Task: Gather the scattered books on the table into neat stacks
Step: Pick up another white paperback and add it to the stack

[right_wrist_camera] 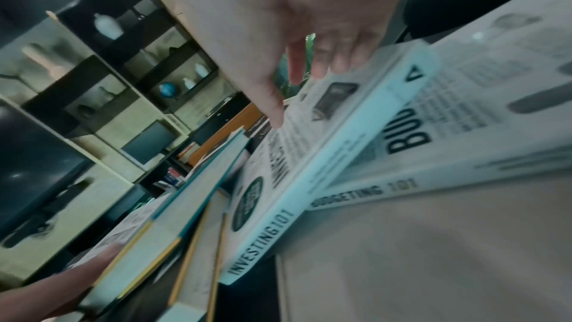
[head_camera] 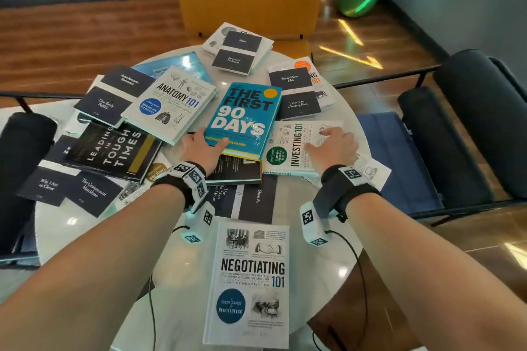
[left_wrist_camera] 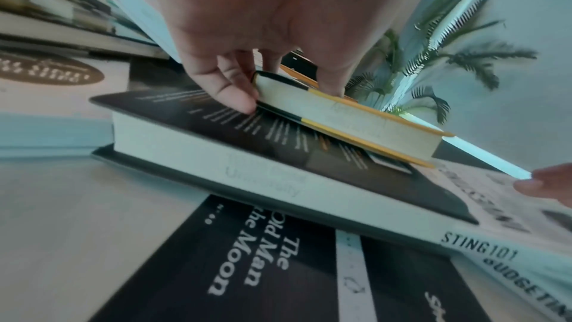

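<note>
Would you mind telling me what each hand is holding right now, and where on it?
The left hand grips the blue book at its near left corner. The right hand holds nothing, resting flat on the white investing book.

Left hand (head_camera: 201, 148) curled (thumb above), right hand (head_camera: 332, 148) spread flat

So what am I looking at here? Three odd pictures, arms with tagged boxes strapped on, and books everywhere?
No machine: a person wearing cameras. The big picture comes from a head camera; the other two from cameras on each wrist, looking along the fingers. A round white table is covered in scattered books. The left hand grips the near corner of the blue The First 90 Days book, lifting it off a dark book. The right hand rests with straight fingers on Investing 101. Negotiating 101 lies nearest.
</note>
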`<state>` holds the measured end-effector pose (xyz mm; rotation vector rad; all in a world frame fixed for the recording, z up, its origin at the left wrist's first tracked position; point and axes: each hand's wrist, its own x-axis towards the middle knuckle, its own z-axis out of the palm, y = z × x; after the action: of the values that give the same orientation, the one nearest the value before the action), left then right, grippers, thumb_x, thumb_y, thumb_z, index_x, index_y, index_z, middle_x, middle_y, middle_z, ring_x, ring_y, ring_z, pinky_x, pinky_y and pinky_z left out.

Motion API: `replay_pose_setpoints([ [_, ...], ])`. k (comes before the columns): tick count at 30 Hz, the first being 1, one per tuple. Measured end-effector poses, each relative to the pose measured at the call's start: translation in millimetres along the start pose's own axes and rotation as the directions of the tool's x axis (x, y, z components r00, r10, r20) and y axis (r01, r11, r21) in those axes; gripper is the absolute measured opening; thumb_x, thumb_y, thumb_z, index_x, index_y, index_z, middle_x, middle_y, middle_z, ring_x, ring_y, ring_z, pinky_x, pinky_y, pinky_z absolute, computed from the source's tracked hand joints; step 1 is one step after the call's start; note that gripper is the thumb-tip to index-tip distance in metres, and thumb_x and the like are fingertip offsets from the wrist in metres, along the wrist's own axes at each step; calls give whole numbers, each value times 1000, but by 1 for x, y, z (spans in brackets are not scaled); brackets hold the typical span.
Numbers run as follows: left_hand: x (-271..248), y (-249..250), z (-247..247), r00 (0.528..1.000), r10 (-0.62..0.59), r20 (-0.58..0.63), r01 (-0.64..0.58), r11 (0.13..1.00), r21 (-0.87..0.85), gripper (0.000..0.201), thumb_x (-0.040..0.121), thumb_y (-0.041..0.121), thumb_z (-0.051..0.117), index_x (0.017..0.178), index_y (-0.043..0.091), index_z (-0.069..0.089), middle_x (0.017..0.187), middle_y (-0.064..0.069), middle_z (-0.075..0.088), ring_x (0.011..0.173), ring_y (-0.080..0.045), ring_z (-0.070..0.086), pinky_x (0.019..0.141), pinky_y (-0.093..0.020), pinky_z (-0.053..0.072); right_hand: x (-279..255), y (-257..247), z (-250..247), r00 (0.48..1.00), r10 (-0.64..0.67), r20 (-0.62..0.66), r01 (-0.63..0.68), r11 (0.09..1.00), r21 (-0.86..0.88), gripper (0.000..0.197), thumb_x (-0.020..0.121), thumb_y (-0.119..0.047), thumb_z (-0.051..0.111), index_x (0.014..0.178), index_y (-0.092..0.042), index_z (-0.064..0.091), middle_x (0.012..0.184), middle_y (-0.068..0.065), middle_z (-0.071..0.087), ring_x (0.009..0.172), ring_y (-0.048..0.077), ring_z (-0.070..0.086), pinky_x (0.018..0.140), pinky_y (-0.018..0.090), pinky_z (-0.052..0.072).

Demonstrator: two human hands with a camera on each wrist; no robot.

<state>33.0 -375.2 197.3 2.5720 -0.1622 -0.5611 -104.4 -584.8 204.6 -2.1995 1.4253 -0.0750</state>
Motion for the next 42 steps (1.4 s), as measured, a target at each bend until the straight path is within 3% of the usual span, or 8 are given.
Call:
replay_pose_setpoints([
  [5, -5, -1, 7, 997, 26, -75, -19, 996, 88, 74, 91, 58, 44, 150, 17, 25, 143, -15, 26, 135, -32, 27, 103, -47, 36, 11, 17, 9, 982, 180, 60, -186, 977, 105, 84, 69, -44, 80, 133, -10, 36, 135, 13, 46, 127, 33, 43, 105, 45, 37],
  [11, -43, 5, 28, 967, 230, -112, -204, 957, 207, 66, 92, 50, 52, 145, 17, 33, 144, -11, 27, 131, -32, 26, 106, -47, 33, 17, 27, 10, 978, 80, 191, -146, 921, 362, 47, 75, -29, 78, 114, -6, 65, 109, 4, 69, 99, 23, 66, 78, 27, 50],
  [17, -49, 6, 22, 968, 251, 28, -251, 947, 199, 56, 94, 53, 40, 140, 20, 43, 145, -8, 34, 136, -30, 25, 108, -48, 33, -10, 1, -36, 996, 5, 90, -57, 814, 578, 40, 89, -18, 65, 119, -9, 40, 105, 0, 58, 92, 19, 59, 78, 34, 51],
  [21, -62, 22, 13, 953, 279, 122, -299, 932, 204, 71, 89, 64, 16, 112, 16, 64, 103, -6, 61, 101, -29, 55, 91, -42, 45, -33, -5, -69, 997, -62, -46, 77, 747, 660, 37, 93, -19, 59, 121, -12, 37, 107, -3, 57, 86, 14, 55, 58, 19, 41],
  [29, -107, 72, 0, 915, 252, 315, -163, 945, -282, 70, 89, 72, 27, 107, 12, 59, 85, -10, 74, 65, -23, 63, 73, -34, 54, -82, -1, -66, 977, -20, 211, -194, 312, 930, 55, 80, -10, 72, 121, -12, 35, 117, 9, 62, 108, 25, 63, 93, 51, 52],
  [35, -116, 52, -20, 917, 183, 353, 38, 844, -535, 36, 92, 32, 62, 113, 3, 60, 105, -16, 71, 83, -26, 70, 67, -31, 60, -122, 18, -39, 926, -179, 332, -248, 376, 893, 70, 72, -7, 80, 132, -12, 43, 120, 4, 67, 109, 21, 65, 88, 50, 55],
  [38, -120, 36, -33, 915, 166, 367, 109, 774, -624, 32, 95, 17, 58, 123, 2, 54, 117, -17, 67, 88, -29, 69, 66, -38, 60, -134, 31, -38, 918, -183, 351, -269, 363, 892, 36, 88, -23, 67, 122, -17, 56, 115, 5, 70, 88, 18, 69, 68, 33, 56],
  [42, -135, 2, -44, 915, 170, 366, 65, 834, -548, 19, 99, 17, 51, 113, 4, 54, 112, -15, 66, 85, -27, 67, 64, -37, 60, -153, 47, -36, 916, -135, 377, -258, 523, 812, 56, 81, -44, 71, 127, -18, 53, 110, 8, 70, 69, 16, 61, 55, 25, 49],
])
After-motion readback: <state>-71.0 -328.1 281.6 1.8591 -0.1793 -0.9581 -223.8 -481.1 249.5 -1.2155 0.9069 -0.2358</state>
